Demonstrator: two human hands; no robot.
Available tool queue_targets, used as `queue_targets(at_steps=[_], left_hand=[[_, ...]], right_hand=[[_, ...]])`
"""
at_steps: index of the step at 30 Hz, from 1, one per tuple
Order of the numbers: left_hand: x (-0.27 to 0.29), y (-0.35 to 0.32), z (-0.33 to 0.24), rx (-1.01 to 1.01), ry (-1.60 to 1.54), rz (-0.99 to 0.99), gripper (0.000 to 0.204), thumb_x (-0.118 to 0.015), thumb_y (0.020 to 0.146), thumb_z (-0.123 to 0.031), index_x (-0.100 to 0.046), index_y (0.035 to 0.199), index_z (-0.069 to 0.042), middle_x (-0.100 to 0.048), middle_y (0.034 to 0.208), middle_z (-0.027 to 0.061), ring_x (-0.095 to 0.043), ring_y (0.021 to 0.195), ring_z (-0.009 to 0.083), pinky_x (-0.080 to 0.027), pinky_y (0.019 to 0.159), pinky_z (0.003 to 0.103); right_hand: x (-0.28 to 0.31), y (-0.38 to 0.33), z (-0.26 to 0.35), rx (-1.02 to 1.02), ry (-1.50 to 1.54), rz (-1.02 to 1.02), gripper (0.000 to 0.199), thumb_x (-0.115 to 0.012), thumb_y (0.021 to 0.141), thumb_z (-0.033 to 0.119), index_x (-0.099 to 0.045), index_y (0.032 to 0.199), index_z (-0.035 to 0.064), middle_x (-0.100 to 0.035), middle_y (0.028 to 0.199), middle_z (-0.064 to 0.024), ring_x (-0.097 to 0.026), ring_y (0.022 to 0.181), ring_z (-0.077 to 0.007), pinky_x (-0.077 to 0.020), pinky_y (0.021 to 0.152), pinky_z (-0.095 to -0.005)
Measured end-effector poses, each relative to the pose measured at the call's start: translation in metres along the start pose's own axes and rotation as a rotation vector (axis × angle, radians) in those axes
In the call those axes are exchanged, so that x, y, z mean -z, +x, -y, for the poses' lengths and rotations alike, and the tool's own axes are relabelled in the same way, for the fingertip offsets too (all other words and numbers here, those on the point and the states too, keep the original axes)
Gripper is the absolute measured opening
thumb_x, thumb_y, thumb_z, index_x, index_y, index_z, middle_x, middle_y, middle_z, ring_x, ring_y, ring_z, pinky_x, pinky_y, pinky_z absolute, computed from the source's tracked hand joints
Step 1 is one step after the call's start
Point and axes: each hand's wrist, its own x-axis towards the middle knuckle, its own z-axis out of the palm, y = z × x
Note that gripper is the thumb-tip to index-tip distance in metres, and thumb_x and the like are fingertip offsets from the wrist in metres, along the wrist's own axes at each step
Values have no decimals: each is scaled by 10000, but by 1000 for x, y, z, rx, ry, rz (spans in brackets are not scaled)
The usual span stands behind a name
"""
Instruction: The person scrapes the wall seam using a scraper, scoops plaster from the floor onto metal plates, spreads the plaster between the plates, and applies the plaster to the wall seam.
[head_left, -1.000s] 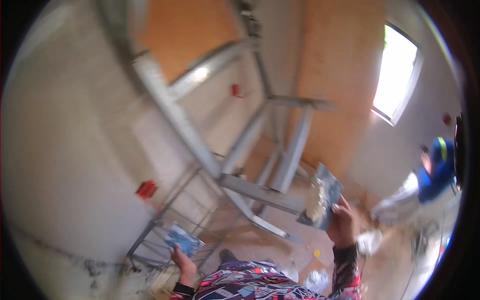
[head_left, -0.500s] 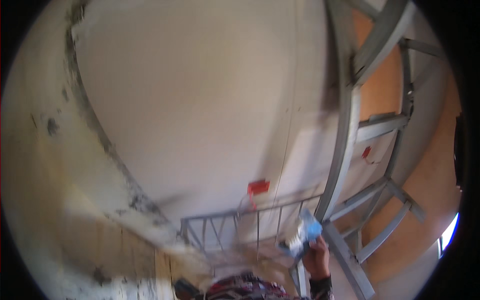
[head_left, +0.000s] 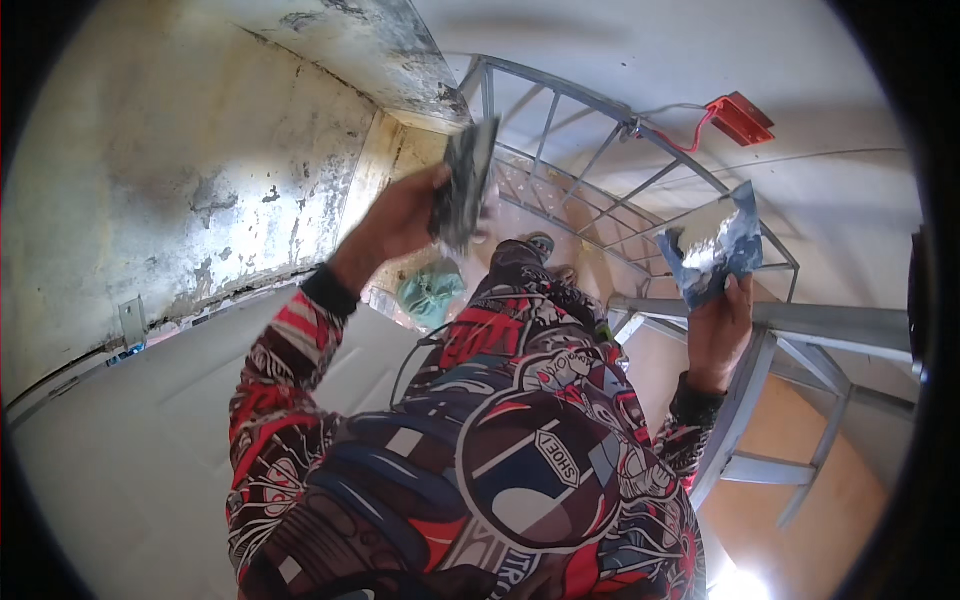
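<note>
Right of centre in the frame, a thin, blue-grey, roughly rectangular plate (head_left: 745, 215) carries a mound of off-white, wet-looking paste (head_left: 706, 252) on its face. The plate is probably light and fairly stiff, the paste soft, sticky and liable to slide if the face tips; smeared edges may be slippery. The lower edge, away from the mound, appears the sound place to hold. The right hand (head_left: 722, 318) has it there, the fingers bent around that edge and drawn in close.

At upper centre, a flat, dark grey, smeared plate (head_left: 466, 185) stands steeply tilted, seen almost edge-on. It too is likely light and rigid, best taken by its side, clear of any paste. The left hand (head_left: 395, 218) grips its left side, nearly closed; the far fingers are mostly hidden, and whether there is a handle cannot be told.

Outward from these: a grey metal lattice with slim bars (head_left: 555, 82) spans the upper centre to the right; a red rectangular box (head_left: 740, 118) with a red lead sits on the pale wall at upper right; a translucent green plastic bag or bowl (head_left: 430, 293) lies below the left hand; and a stained, peeling cream wall (head_left: 200, 170) fills the upper left.
</note>
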Motion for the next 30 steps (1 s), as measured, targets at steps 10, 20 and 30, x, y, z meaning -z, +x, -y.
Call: queue_targets(at_steps=[10, 20, 30], left_hand=[[37, -107, 81, -121, -390, 58, 265, -469, 1005, -339, -551, 1088, -101, -563, 1292, 210, -601, 1114, 431, -553, 834, 550], [22, -125, 142, -332, -384, 115, 307, -558, 966, -282, -612, 1209, -101, -664, 1172, 108, -617, 1108, 343, -474, 968, 521], [-92, -32, 53, -693, 39, 18, 391, -630, 919, -139, -535, 1292, -71, -646, 1186, 86, -632, 1069, 261, -477, 994, 452]], right_hand=[[4, 1, 3, -2, 45, -10, 418, -510, 927, 57, -492, 1344, 42, -589, 1301, -91, -580, 1182, -235, -463, 1017, -411], [-13, 12, -1, -134, 143, 177, 413, -474, 844, -2, -528, 1251, 42, -639, 1139, -79, -640, 1027, -244, -535, 870, -395], [-3, 33, -47, -211, 66, 306, 395, -456, 854, -6, -532, 1234, 64, -641, 1103, -82, -657, 975, -272, -576, 762, -450]])
